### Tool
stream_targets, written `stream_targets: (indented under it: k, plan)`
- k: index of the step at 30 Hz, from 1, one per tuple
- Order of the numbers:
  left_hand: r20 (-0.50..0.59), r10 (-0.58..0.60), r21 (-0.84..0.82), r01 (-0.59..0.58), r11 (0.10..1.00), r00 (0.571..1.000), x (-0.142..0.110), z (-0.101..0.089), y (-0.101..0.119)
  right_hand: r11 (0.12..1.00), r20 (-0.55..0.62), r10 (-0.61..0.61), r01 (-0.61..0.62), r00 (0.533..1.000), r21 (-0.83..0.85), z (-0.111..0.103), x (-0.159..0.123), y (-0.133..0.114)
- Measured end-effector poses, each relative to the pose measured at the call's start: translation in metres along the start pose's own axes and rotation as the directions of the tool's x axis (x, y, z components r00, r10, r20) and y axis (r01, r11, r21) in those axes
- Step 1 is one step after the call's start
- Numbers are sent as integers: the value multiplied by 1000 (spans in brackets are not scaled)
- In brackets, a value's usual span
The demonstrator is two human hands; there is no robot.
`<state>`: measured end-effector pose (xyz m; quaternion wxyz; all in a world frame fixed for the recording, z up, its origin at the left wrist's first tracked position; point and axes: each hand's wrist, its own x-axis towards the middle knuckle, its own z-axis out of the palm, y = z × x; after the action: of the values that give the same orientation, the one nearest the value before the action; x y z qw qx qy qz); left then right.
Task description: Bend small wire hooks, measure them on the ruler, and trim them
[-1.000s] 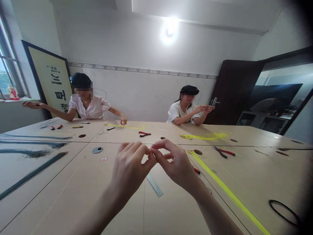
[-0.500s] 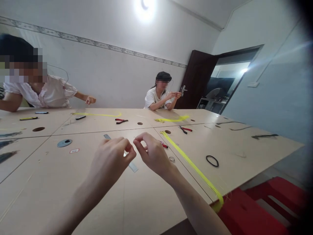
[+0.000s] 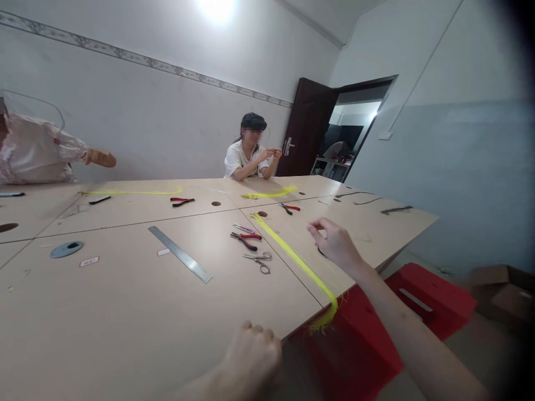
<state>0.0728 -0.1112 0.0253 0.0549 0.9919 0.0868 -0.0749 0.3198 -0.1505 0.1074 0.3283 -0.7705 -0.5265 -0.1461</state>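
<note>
My left hand [image 3: 254,353] is a closed fist low by the table's near edge, slightly blurred. Whatever its fingers may hold is hidden. Over the right side of the table, my right hand [image 3: 336,244] pinches thumb and forefinger together; anything between them is too small to make out. Between the two hands lies a bundle of yellow threads [image 3: 298,260], its loose ends hanging over the near edge. Left of the bundle are small scissors [image 3: 261,257], red-and-black pliers [image 3: 247,240] and pink-handled snips [image 3: 243,228]. A steel ruler [image 3: 179,253] lies farther left.
Red stools [image 3: 434,292] stand below the table's right edge. More pliers [image 3: 290,208] [image 3: 183,201] and another yellow bundle [image 3: 271,193] lie farther back. A grey disc [image 3: 67,249] is at left. One co-worker [image 3: 246,153] sits across; another [image 3: 42,147] is far left.
My hands, close together over the ruler before, are now apart: the right has moved right past the yellow bundle, the left down towards the near edge. The view has swung right.
</note>
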Motion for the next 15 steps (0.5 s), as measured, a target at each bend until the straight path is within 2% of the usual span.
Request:
stream_targets:
  k: [4,7,11,13,15]
  plan:
    - [81,174,-20,-173,985,981,22,14,38,987,-36,80,-85,996,-137,-28,-4,34]
    - [106,237,-43,-233,971,966,45,21,64,963,-32,127,-131,991,-237,-38,-6,56]
    - [162,288,-75,-280,957,944,78,39,90,923,8,168,-154,986,-352,-41,3,80]
    - [186,343,-93,-331,939,921,90,52,102,907,53,185,-150,981,-393,-39,15,88]
    - [165,414,-116,-400,909,895,95,66,113,896,101,200,-140,975,-421,-33,32,93]
